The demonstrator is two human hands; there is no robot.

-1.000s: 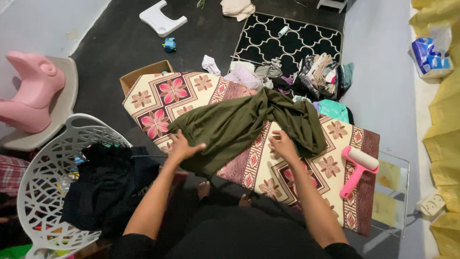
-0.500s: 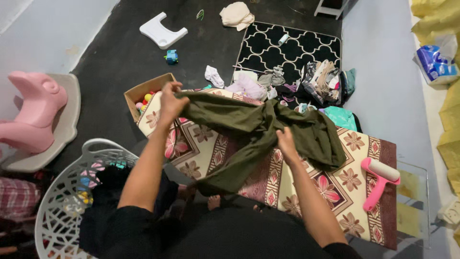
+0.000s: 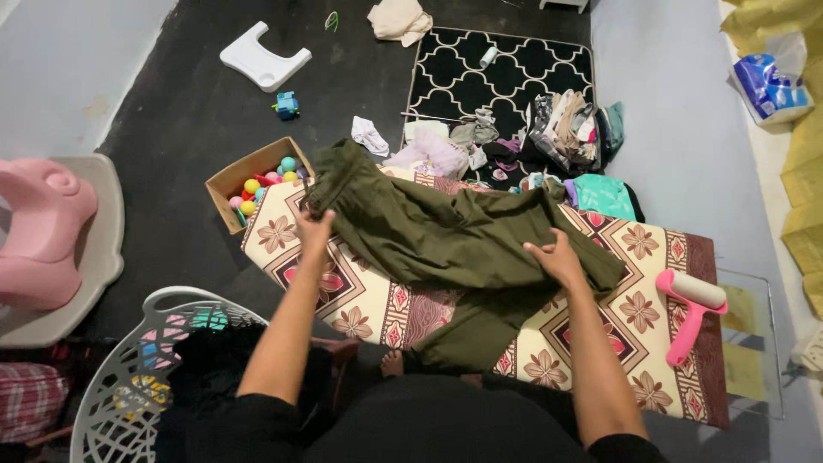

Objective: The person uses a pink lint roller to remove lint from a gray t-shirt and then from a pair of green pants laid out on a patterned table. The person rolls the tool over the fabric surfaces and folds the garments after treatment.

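Olive-green trousers point(image 3: 446, 244) lie spread across the floral-patterned mat point(image 3: 377, 300), long axis running left-far to right-near. Left hand point(image 3: 314, 230) pinches the waistband end; right hand point(image 3: 557, 259) presses open-palmed, flat, nearer the legs. Beyond, a cardboard box of coloured balls point(image 3: 249, 182).

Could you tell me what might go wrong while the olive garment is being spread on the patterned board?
1. Part of the olive-green garment hangs off the near edge of the floral-covered board; it may slide off, since only the left hand and right hand pin it.
2. The pink lint roller lies near the board's right end and could be swept off.
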